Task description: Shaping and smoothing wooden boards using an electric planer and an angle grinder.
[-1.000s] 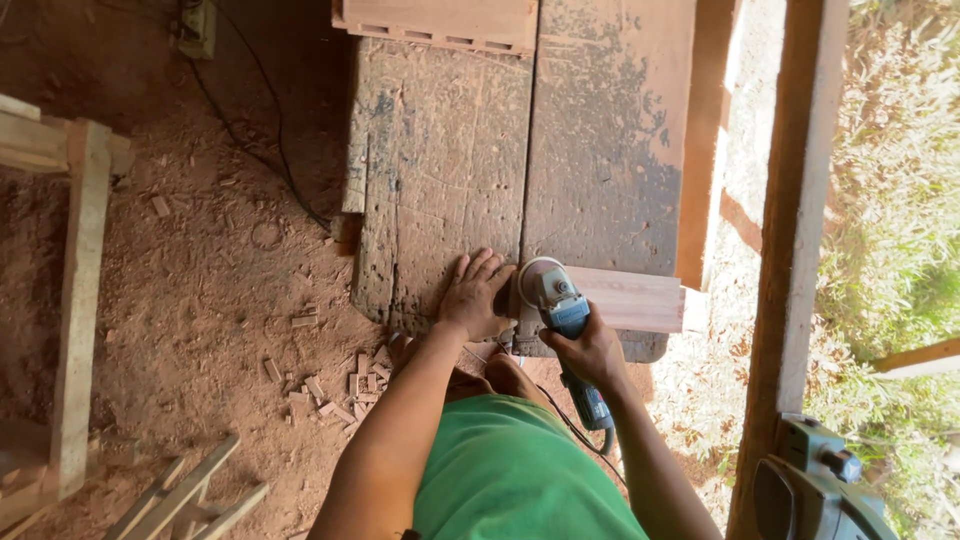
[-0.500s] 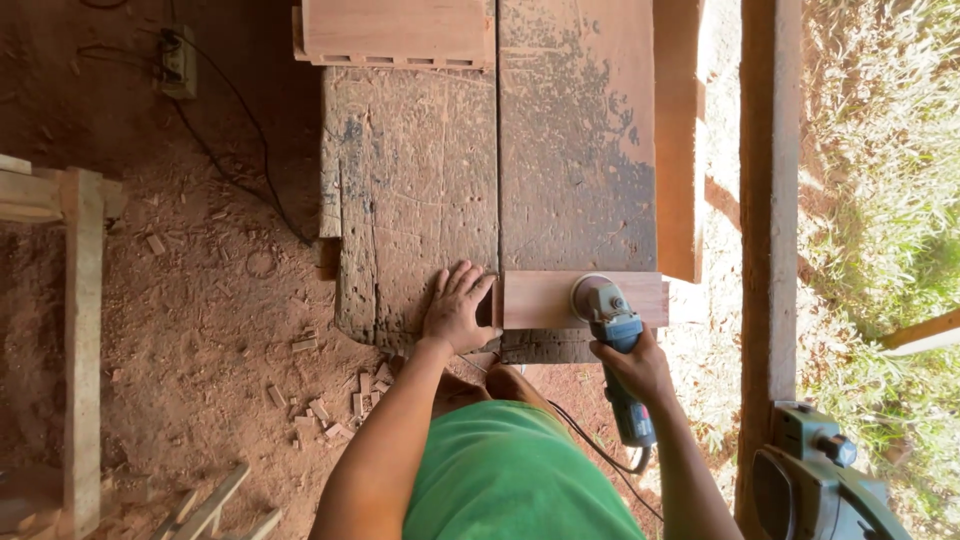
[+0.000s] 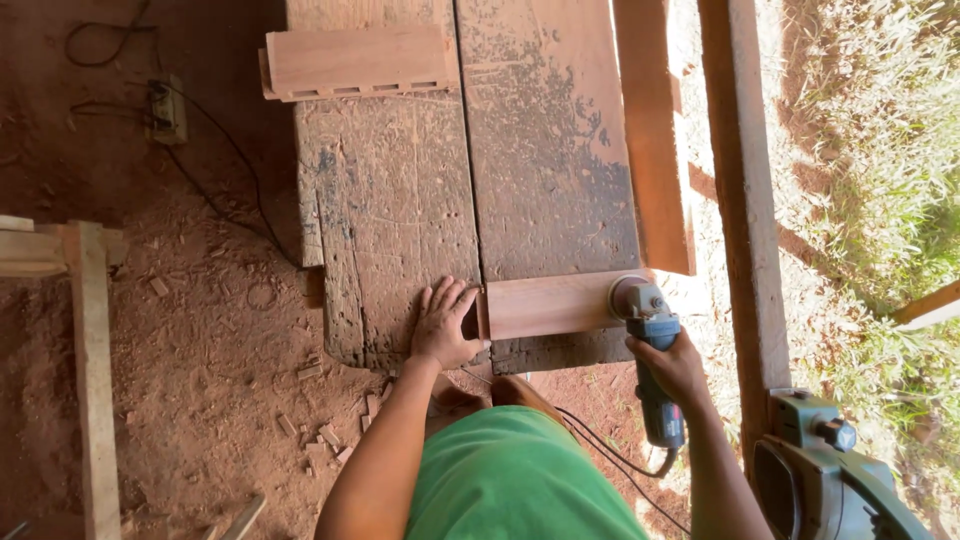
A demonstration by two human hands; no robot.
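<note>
The left hand (image 3: 445, 325) is lying flat and unclenched on the worn workbench (image 3: 400, 200), its fingers pressing against the left end of a short reddish wood block (image 3: 545, 305) — the block is resting at the bench's near edge. The right hand (image 3: 672, 365) is grasping an angle grinder (image 3: 650, 345) firmly, its disc touching the block's right end.

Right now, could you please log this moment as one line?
left hand: steadies wood block | right hand: holds sander at block's right end | workbench
</note>
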